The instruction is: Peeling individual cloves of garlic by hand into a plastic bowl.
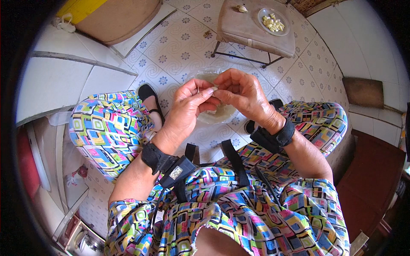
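Note:
My left hand and my right hand meet over a plastic-lined bowl on the floor. Between the thumbs and fingertips of both hands is a small pale garlic clove. The fingers hide part of it. Murky contents show inside the bowl, mostly covered by my hands. Beyond it, a padded stool carries a clear dish of peeled garlic cloves. A garlic bulb lies beside the dish, to its left.
Patterned floor tiles surround the bowl, with a small brownish scrap on them. My knees flank the bowl. White tiled ledges stand at left; a dark red surface is at right. The stool's metal legs stand beyond the bowl.

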A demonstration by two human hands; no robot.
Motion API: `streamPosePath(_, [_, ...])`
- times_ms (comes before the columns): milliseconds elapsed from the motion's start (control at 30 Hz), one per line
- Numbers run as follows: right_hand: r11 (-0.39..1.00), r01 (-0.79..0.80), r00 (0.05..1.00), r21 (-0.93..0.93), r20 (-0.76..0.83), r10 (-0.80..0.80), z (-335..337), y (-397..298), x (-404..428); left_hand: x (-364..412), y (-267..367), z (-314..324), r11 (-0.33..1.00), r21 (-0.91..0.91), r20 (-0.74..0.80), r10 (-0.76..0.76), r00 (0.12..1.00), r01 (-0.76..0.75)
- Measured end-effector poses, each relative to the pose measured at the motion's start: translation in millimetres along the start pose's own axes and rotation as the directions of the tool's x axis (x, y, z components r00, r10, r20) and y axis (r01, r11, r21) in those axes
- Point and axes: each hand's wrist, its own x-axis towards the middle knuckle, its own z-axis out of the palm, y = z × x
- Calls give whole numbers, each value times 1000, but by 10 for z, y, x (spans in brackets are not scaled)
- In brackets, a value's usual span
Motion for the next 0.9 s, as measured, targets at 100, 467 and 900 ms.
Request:
streamPosePath(100, [999,6,1000,36,7,-6,2,-15,-5,-10,15,-4,998,-68,-5,-4,1000,3])
streamPosePath(467, [994,-23,999,106,26,20,-24,-90,9,-17,35,-22,995,-95,131,-5,991,17])
streamPosePath(900, [995,-63,998,76,9,62,-66,-122,16,-35,85,15,1000,24,45,-7,999,5])
